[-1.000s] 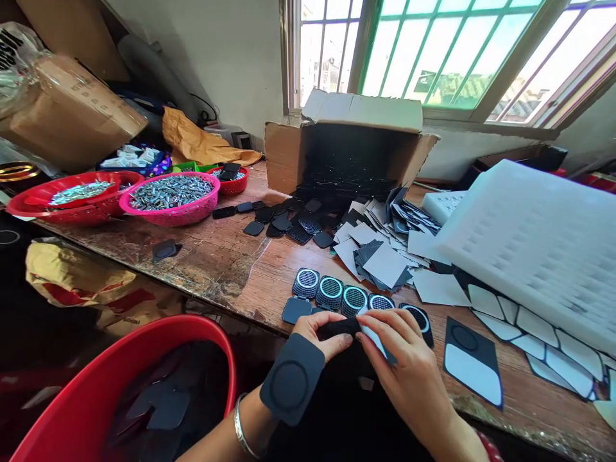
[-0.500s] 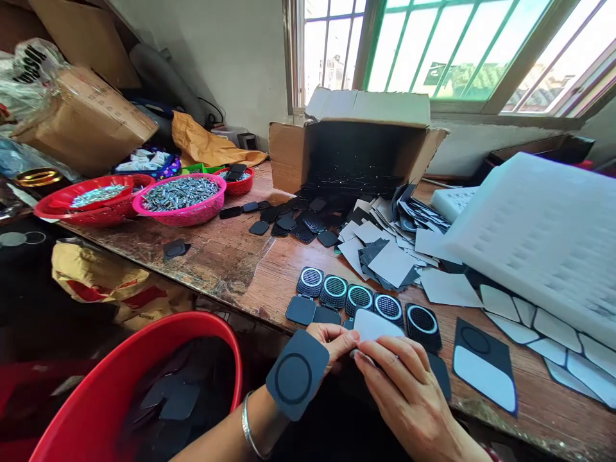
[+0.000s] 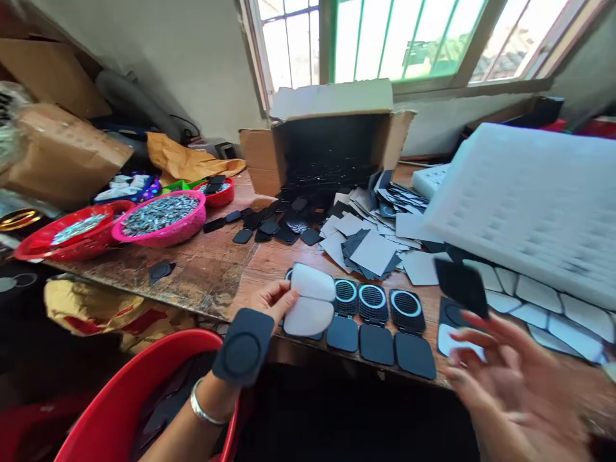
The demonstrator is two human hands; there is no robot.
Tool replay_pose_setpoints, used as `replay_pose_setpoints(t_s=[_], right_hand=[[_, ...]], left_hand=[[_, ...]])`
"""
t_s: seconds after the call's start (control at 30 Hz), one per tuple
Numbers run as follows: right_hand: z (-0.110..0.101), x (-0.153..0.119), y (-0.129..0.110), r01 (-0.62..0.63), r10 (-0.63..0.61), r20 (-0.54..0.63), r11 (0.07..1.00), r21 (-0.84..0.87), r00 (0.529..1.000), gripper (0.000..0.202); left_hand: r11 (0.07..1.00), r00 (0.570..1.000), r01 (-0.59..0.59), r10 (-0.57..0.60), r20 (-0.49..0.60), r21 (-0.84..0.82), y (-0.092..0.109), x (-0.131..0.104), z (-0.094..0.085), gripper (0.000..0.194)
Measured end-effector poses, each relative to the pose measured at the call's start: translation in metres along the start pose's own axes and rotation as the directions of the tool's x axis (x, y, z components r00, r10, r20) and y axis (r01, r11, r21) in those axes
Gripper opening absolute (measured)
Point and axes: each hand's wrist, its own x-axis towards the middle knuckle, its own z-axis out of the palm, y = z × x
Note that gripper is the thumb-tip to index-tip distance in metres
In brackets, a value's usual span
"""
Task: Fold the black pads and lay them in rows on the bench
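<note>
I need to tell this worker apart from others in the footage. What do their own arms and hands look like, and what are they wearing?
Both forearms are bare, no sleeves or gloves. The left hand has a thin silver bangle at the wrist. The right hand is motion-blurred; nothing worn is visible there.

Cardboard box (image 3: 332,138) behind paper pile (image 3: 370,234); foam tray (image 3: 529,205) right; baskets (image 3: 158,218) left; open cases (image 3: 375,317) at table (image 3: 212,273) front edge.

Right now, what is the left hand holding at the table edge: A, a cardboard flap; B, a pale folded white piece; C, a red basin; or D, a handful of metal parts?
B: the left hand pinches a pale folded white piece at the table edge, beside the row of round-grilled black cases.
</note>
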Motion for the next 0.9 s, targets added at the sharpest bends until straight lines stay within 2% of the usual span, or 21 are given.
replay_pose_setpoints(t_s=[0.07, 0.13, 0.2, 0.23, 0.3, 0.37, 0.43, 0.5, 0.57, 0.63, 0.7, 0.77, 0.83, 0.9], right_hand=[[0.016, 0.0, -0.009, -0.011, 0.012, 0.062, 1.0, -0.014, 0.998, 0.073], [0.023, 0.0, -0.015, -0.038, 0.042, 0.148, 0.999, -0.031, 0.988, 0.081], [0.02, -0.002, -0.017, -0.105, 0.113, 0.205, 0.993, -0.051, 0.972, 0.08], [0.014, -0.002, -0.016, -0.132, 0.142, 0.199, 0.989, -0.066, 0.97, 0.077], [-0.004, -0.001, -0.012, -0.142, 0.153, 0.087, 0.982, -0.125, 0.984, 0.074], [-0.027, 0.004, -0.006, -0.124, 0.103, -0.103, 0.967, -0.222, 0.989, 0.077], [-0.054, 0.014, 0.004, -0.121, 0.039, -0.259, 0.944, -0.307, 0.965, 0.082], [-0.08, 0.027, 0.019, -0.091, -0.048, -0.329, 0.914, -0.395, 0.943, 0.084], [-0.1, 0.041, 0.037, -0.032, -0.156, -0.295, 0.837, -0.547, 0.943, 0.08], [-0.113, 0.054, 0.055, 0.07, -0.249, -0.143, 0.685, -0.725, 0.958, 0.073], [-0.118, 0.063, 0.068, 0.162, -0.282, 0.018, 0.497, -0.852, 0.959, 0.07], [-0.116, 0.067, 0.074, 0.194, -0.29, 0.09, 0.355, -0.915, 0.953, 0.071], [-0.112, 0.064, 0.073, 0.197, -0.306, 0.096, 0.32, -0.927, 0.947, 0.071], [-0.107, 0.057, 0.072, 0.226, -0.314, 0.104, 0.383, -0.896, 0.944, 0.072]], left_hand=[[0.994, 0.985, 0.0, -0.02, 0.173, 0.113, -0.01, -0.014, 0.03, 0.041], [0.975, 0.93, -0.074, -0.008, 0.368, 0.207, -0.022, -0.029, 0.059, 0.035], [0.948, 0.867, -0.179, 0.027, 0.497, 0.262, -0.029, -0.04, 0.082, 0.031], [0.936, 0.856, -0.211, 0.038, 0.516, 0.281, -0.031, -0.043, 0.09, 0.029], [0.931, 0.876, -0.213, 0.048, 0.479, 0.296, -0.033, -0.044, 0.1, 0.029], [0.94, 0.909, -0.184, 0.052, 0.413, 0.287, -0.034, -0.042, 0.103, 0.035], [0.941, 0.927, -0.19, 0.078, 0.368, 0.28, -0.036, -0.038, 0.102, 0.037], [0.93, 0.934, -0.212, 0.104, 0.341, 0.299, -0.039, -0.035, 0.099, 0.034], [0.92, 0.937, -0.228, 0.118, 0.329, 0.32, -0.04, -0.033, 0.098, 0.033], [0.908, 0.936, -0.25, 0.137, 0.325, 0.337, -0.04, -0.034, 0.099, 0.032], [0.888, 0.929, -0.291, 0.175, 0.325, 0.356, -0.038, -0.035, 0.102, 0.029], [0.863, 0.919, -0.34, 0.221, 0.327, 0.374, -0.035, -0.036, 0.104, 0.026], [0.843, 0.91, -0.371, 0.247, 0.332, 0.39, -0.033, -0.037, 0.103, 0.023], [0.834, 0.911, -0.371, 0.242, 0.335, 0.408, -0.034, -0.036, 0.1, 0.022]])
